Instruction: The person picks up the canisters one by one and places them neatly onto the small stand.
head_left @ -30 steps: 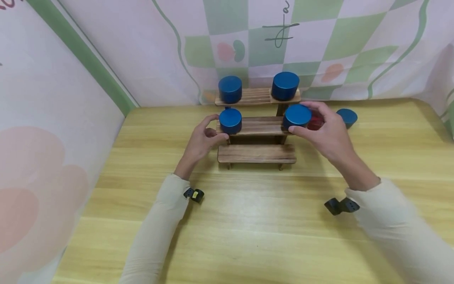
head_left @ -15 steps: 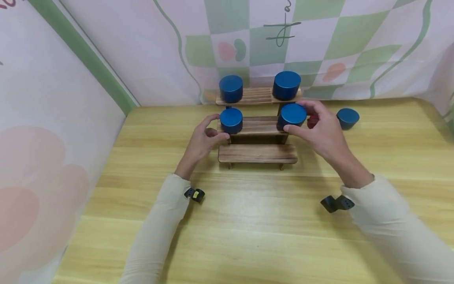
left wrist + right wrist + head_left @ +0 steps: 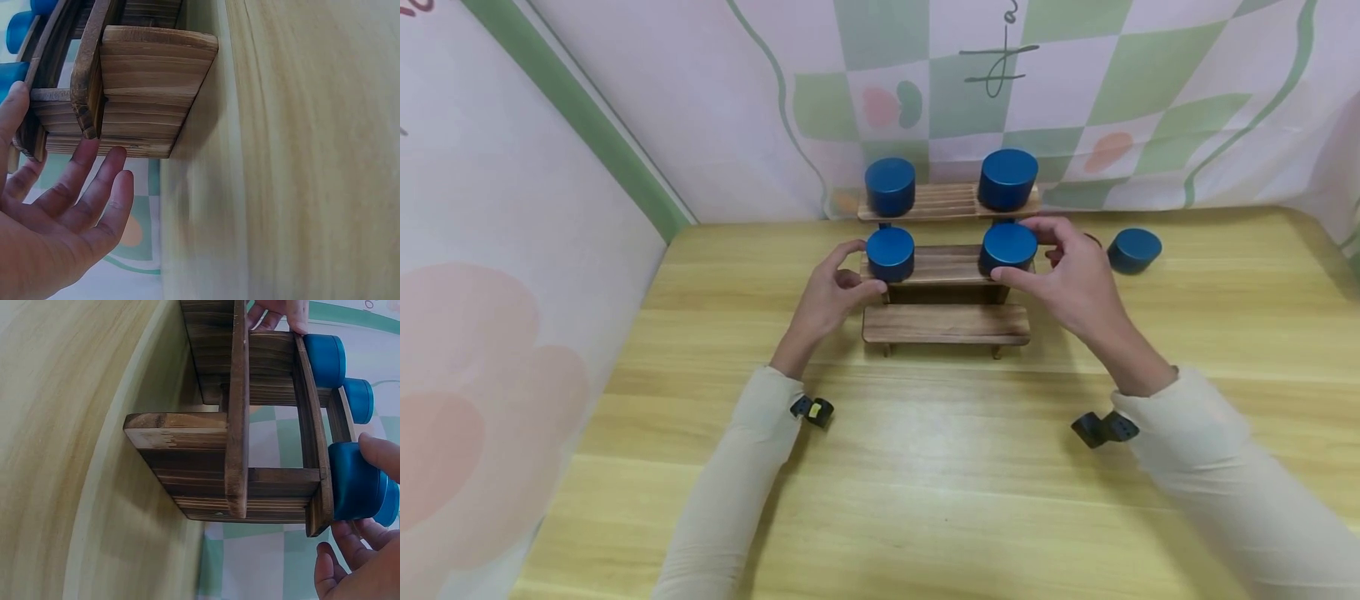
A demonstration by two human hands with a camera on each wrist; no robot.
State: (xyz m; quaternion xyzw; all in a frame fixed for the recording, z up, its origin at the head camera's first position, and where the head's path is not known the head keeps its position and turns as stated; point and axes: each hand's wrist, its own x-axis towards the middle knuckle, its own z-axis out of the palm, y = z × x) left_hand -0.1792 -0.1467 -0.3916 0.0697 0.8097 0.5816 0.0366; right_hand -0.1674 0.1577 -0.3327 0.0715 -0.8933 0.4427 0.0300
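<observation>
A three-tier wooden display stand (image 3: 946, 324) holds blue round tins. My left hand (image 3: 829, 298) is at the middle tier's left end, thumb and index finger pinching the sides of a blue tin (image 3: 891, 255). In the left wrist view its other fingers (image 3: 111, 203) spread loosely beside the stand. At the right end of the same tier, my right hand (image 3: 1078, 287) grips another blue tin (image 3: 1008, 247) between thumb and fingers. The right wrist view shows that tin (image 3: 355, 481) upright against the shelf board. The lowest tier bears nothing.
Two more blue tins, one left (image 3: 891, 187) and one right (image 3: 1008, 179), stand on the top tier. Another tin (image 3: 1135, 251) sits on the wooden table (image 3: 925, 467) right of the stand. A patterned cloth (image 3: 970, 100) hangs close behind.
My right hand has moved left with its blue tin, from over the middle tier's right end further onto it. A red thing seen beside that hand is now mostly hidden. My left hand stays put.
</observation>
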